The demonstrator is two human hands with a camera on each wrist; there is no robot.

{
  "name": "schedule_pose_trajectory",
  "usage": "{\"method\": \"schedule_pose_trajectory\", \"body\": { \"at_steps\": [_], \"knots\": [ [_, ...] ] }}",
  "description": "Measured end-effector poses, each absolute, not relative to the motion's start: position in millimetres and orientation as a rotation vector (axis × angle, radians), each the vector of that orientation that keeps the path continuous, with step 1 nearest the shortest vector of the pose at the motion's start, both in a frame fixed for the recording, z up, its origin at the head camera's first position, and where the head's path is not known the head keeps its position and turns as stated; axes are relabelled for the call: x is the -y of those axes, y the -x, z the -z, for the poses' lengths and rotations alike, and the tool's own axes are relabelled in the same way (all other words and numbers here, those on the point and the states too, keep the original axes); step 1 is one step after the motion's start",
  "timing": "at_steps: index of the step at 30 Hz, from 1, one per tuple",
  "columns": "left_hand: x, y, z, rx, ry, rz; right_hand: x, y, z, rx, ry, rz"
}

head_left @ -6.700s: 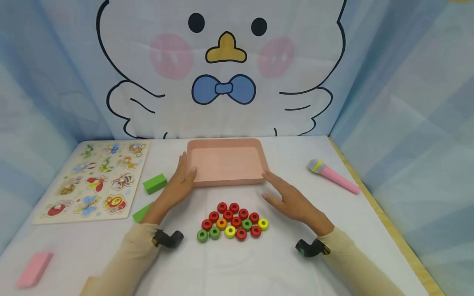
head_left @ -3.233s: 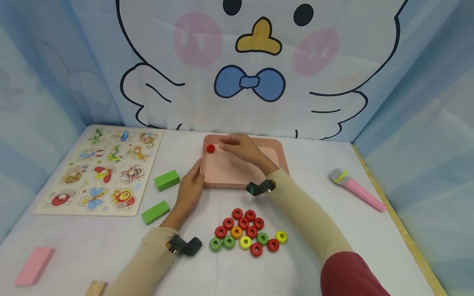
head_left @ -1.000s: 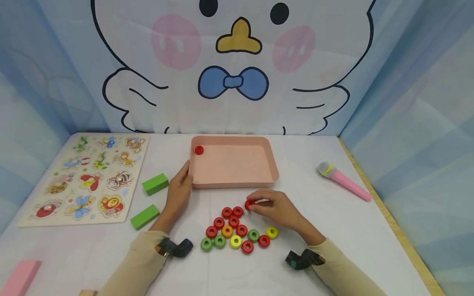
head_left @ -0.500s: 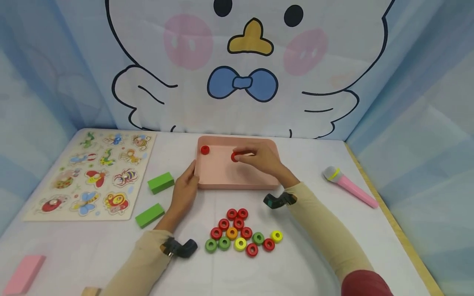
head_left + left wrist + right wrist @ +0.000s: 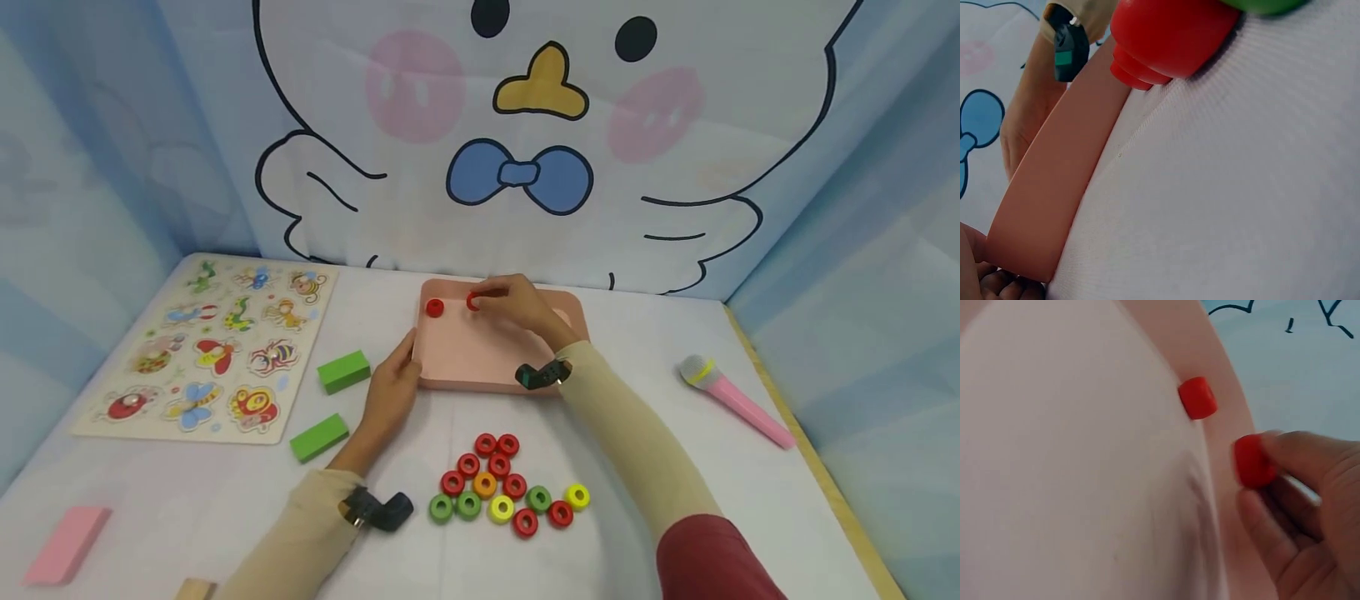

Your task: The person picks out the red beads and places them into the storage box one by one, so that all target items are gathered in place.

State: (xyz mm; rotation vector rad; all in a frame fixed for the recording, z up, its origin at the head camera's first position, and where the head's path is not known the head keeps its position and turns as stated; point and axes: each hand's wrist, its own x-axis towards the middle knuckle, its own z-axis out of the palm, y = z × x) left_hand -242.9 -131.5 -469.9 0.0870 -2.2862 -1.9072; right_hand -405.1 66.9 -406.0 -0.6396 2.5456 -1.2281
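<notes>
My right hand (image 5: 517,307) reaches over the pink tray (image 5: 480,367) and pinches a red ring (image 5: 473,301) near the tray's far left corner. The same pinched ring (image 5: 1251,461) shows between thumb and fingers in the right wrist view. A second red ring (image 5: 434,307) lies in that corner, also seen as a red ring (image 5: 1197,397) by the tray wall. My left hand (image 5: 393,387) rests against the tray's left front edge (image 5: 1054,206), fingers relaxed. A cluster of several red, green, yellow and orange rings (image 5: 504,487) lies on the table in front of the tray.
An animal peg puzzle board (image 5: 225,346) lies at far left. Two green blocks (image 5: 343,372) (image 5: 318,437) sit left of the tray, a pink block (image 5: 66,543) near the front left corner. A pink toy microphone (image 5: 735,402) lies at right. Fabric walls enclose the table.
My right hand picked a red ring from the cluster, carried it over the tray, and now holds it near the far left corner beside the first ring. The left hand stayed put.
</notes>
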Motion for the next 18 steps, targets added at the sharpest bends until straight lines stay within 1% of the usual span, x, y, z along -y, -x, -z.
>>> {"method": "schedule_pose_trajectory", "body": {
  "at_steps": [4, 10, 18],
  "knots": [
    [132, 242, 470, 2.282, -0.057, 1.902, -65, 410, 418, -2.605, 0.648, 1.121],
    [133, 241, 467, 2.292, -0.052, 1.861, -65, 411, 424, -2.677, 0.675, 0.989],
    [132, 242, 469, 2.307, -0.055, 1.872, -69, 413, 432, -2.670, 0.668, 0.972]
  ]
}}
